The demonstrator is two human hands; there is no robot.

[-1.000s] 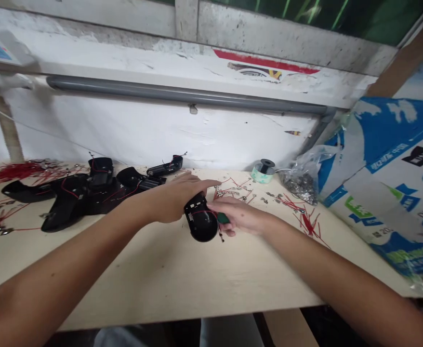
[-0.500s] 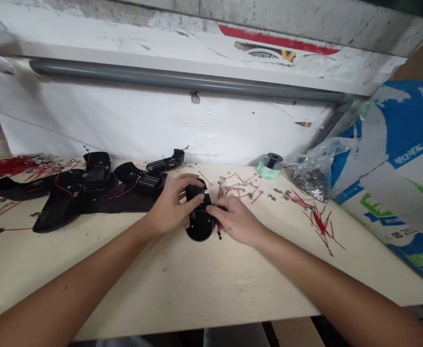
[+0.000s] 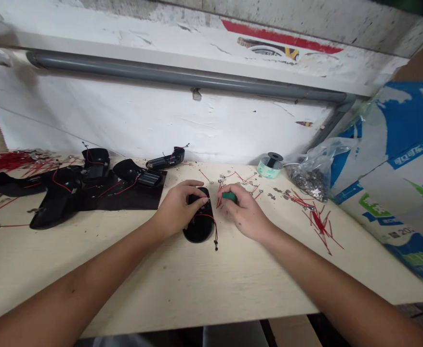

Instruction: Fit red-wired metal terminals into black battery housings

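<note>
Black plastic housing [image 3: 199, 230] clasped by the left hand [image 3: 177, 209], fingers curled over its top. Right hand [image 3: 242, 212] now off the housing, pinching a green-handled tool [image 3: 229, 196].

**Colours at my work area: black plastic housing [image 3: 199, 226], red wire [image 3: 215, 229], green tool handle [image 3: 229, 196].**
The housing under my left hand [image 3: 175, 210] is black, and its red wire is thin; the green tool handle is in my right hand [image 3: 245, 212]. Beyond, a black cloth mat [image 3: 125, 202] lies on the pale cream bench top [image 3: 197, 284], which is speckled with dark marks. The clear plastic bag [image 3: 307, 180] shows grey-silver parts. The tape roll [image 3: 269, 167] is mint green with a black core. The printed sack [image 3: 395, 164] is blue and white with green lettering. A grey conduit [image 3: 182, 77] crosses the stained white wall [image 3: 161, 120].
</note>
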